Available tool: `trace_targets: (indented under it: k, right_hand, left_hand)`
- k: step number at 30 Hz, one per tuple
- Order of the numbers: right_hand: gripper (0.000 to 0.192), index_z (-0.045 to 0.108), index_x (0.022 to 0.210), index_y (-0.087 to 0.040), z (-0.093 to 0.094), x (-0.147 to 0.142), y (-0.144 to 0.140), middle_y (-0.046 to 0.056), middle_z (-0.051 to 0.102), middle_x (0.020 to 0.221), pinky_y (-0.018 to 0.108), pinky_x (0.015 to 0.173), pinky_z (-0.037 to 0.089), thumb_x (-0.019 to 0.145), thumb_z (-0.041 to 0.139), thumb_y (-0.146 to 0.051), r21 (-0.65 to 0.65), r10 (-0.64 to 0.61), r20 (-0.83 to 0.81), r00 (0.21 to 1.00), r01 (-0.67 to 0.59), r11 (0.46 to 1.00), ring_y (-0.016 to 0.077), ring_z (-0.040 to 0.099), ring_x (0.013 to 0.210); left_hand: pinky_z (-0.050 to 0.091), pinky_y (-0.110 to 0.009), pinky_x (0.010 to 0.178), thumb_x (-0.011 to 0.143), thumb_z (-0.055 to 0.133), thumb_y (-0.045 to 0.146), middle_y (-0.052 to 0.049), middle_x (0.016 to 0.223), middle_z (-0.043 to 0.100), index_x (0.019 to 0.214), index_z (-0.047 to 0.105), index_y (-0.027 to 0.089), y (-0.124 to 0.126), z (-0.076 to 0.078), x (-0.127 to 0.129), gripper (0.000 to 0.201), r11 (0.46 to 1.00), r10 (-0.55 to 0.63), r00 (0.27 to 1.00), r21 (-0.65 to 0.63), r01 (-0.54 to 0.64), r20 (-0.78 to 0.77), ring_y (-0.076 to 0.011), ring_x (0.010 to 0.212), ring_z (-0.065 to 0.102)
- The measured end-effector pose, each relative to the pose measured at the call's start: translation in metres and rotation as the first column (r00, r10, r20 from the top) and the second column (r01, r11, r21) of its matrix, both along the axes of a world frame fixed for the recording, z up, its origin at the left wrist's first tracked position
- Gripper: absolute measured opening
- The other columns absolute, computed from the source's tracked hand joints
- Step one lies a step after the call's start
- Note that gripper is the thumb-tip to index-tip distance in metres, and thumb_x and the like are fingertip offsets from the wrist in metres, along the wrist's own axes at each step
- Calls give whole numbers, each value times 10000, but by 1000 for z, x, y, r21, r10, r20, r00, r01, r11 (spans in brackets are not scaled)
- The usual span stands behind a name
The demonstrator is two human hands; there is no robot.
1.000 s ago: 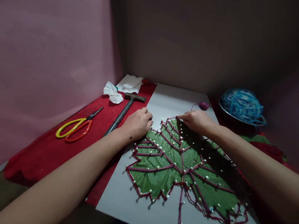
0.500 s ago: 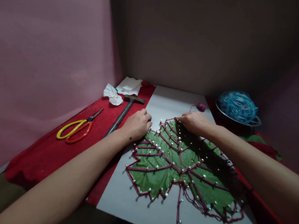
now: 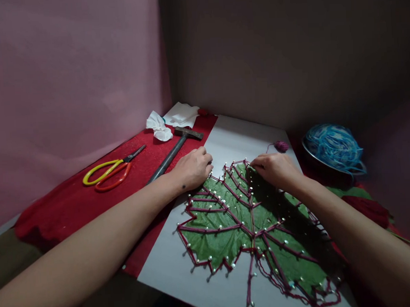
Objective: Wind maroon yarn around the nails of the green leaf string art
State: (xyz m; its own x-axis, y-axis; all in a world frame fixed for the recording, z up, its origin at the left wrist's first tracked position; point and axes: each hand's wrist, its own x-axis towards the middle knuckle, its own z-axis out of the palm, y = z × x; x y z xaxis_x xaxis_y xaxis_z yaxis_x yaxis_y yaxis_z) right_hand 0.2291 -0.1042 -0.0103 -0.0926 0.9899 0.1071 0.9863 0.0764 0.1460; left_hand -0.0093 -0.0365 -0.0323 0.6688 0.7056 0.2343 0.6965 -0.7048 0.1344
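A large green leaf (image 3: 209, 240) lies on a white board (image 3: 169, 260), ringed and veined by nails with maroon yarn (image 3: 209, 229) strung between them. At the leaf's top tip, my right hand (image 3: 274, 168) pinches the yarn beside a nail. My left hand (image 3: 194, 167) rests on the board at the leaf's upper left edge. Its fingers are curled, and whatever they hold is hidden. A loose strand trails around the leaf's lower right edge. Shadow from my right arm darkens the leaf's right side.
Left of the board, a hammer (image 3: 172, 154) and yellow-and-red scissors (image 3: 114, 171) lie on red cloth (image 3: 67, 211). Crumpled white paper (image 3: 158, 127) is behind them. A small purple yarn ball (image 3: 281, 146) sits on the board. Blue yarn (image 3: 333, 146) fills a bowl at right.
The whole view has shifted slightly, so everything appears a little further right. My right hand has drawn back slightly from the tip nail; my left hand keeps its place on the board.
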Motion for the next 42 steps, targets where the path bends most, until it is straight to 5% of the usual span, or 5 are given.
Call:
trace_targets:
  k: [12, 20, 27, 36, 42]
  right_hand:
    - [246, 728, 856, -255, 9, -15, 9, 23, 731, 942, 279, 556, 298, 817, 486, -232, -25, 82, -13, 997, -82, 996, 184, 625, 757]
    - [220, 743, 851, -186, -1, 3, 28, 66, 724, 723, 268, 573, 410, 777, 544, -242, 101, -75, -147, 986, 90, 991, 189, 643, 653]
    - [311, 755, 979, -253, -12, 16, 2, 28, 749, 934, 253, 756, 483, 803, 515, -163, 75, 84, -180, 980, -71, 995, 182, 688, 853]
    - [372, 744, 988, -286, -5, 21, 5, 16, 746, 874, 254, 611, 437, 783, 481, -121, -73, 257, -74, 964, -262, 962, 162, 672, 740]
    - [374, 735, 1021, -272, 3, 17, 3, 23, 744, 960, 263, 642, 449, 791, 475, -134, -107, 221, -49, 974, -225, 968, 177, 679, 799]
  left_hand:
    - [455, -327, 854, 892, 462, 241, -91, 1012, 573, 994, 653, 137, 0, 0, 0, 240, 1000, 6, 1000, -10, -6, -1, -212, 951, 577]
    - [457, -328, 850, 900, 456, 256, -95, 1026, 570, 998, 652, 139, 0, 0, 0, 248, 1000, 4, 1000, -10, -4, -8, -216, 961, 573]
    - [460, -331, 841, 899, 456, 252, -98, 1035, 568, 1005, 649, 137, -1, 1, 0, 248, 1000, 10, 1000, -16, -10, -17, -220, 963, 570]
    - [446, -321, 889, 898, 453, 243, -86, 1019, 570, 991, 650, 143, 0, 1, 1, 240, 1000, 2, 1000, -12, -3, -18, -203, 978, 566]
    - [448, -328, 898, 896, 455, 243, -82, 1014, 570, 988, 650, 147, 0, 0, 0, 236, 1000, 1, 1000, -7, -1, -9, -195, 955, 570]
